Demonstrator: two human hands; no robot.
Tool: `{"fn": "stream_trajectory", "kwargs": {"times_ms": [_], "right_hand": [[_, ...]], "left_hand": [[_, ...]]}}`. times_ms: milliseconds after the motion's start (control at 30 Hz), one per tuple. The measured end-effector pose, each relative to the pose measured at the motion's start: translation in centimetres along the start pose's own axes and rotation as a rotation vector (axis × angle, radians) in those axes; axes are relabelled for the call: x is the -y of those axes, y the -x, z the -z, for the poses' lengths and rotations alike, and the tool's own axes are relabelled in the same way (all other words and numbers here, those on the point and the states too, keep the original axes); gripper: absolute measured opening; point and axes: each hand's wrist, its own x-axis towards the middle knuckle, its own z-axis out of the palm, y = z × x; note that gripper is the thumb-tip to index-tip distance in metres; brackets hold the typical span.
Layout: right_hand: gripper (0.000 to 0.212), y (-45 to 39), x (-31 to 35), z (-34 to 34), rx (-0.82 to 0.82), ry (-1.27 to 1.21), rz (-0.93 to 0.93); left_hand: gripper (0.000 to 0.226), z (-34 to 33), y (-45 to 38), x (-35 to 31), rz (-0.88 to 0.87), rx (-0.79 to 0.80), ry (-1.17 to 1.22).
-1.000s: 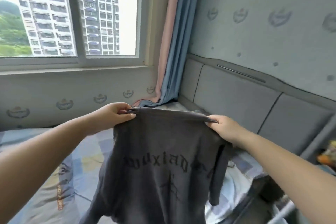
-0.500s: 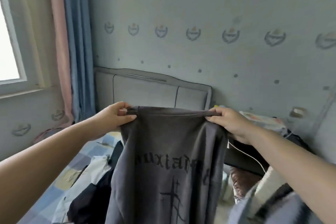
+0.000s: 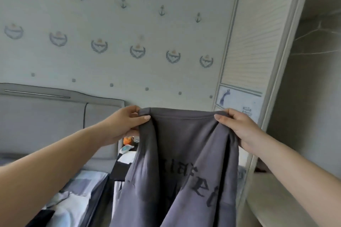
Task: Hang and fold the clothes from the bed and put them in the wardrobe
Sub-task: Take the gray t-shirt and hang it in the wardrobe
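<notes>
Hands raised at chest level: left hand (image 3: 127, 125) pinches the top edge of a dark grey printed T-shirt (image 3: 184, 162) at 9 o'clock, right hand (image 3: 238, 129) at 3 o'clock. Garment hangs between them; bed (image 3: 79, 186) at 7 o'clock, open wardrobe (image 3: 287, 97) at 3 o'clock.

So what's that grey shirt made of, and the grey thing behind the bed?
The shirt looks like soft knit cotton, matte and a bit thick: it droops in deep folds from both hands, with dark printed letters. The headboard seems padded, covered in smooth grey fabric or faux leather; seams split it into panels. Which covering is hard to tell.
</notes>
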Motion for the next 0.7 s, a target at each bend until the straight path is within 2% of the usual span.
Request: {"fn": "stream_trajectory", "kwargs": {"times_ms": [67, 167, 267, 400, 700], "right_hand": [[0.006, -0.2, 0.6, 4.6, -0.083, 0.023, 0.045], [0.015, -0.2, 1.4, 10.8, -0.218, 0.034, 0.143], [0.017, -0.3, 2.0, 15.9, -0.377, 0.030, 0.240], [0.010, -0.7, 2.8, 22.3, -0.559, 0.034, 0.292], [0.010, -3.2, 3.0, 31.9, -0.784, 0.179, 0.361]], "left_hand": [[0.010, -4.5, -2.6, -0.3, -0.004, 0.039, -0.009], [0.004, -11.4, -6.2, -0.7, -0.020, 0.131, 0.038], [0.007, -18.0, -9.2, -0.8, -0.030, 0.209, 0.200], [0.012, -25.8, -13.1, -1.4, -0.047, 0.286, 0.404], [0.018, -37.1, -23.1, -2.1, -0.082, 0.393, 0.565]]}}
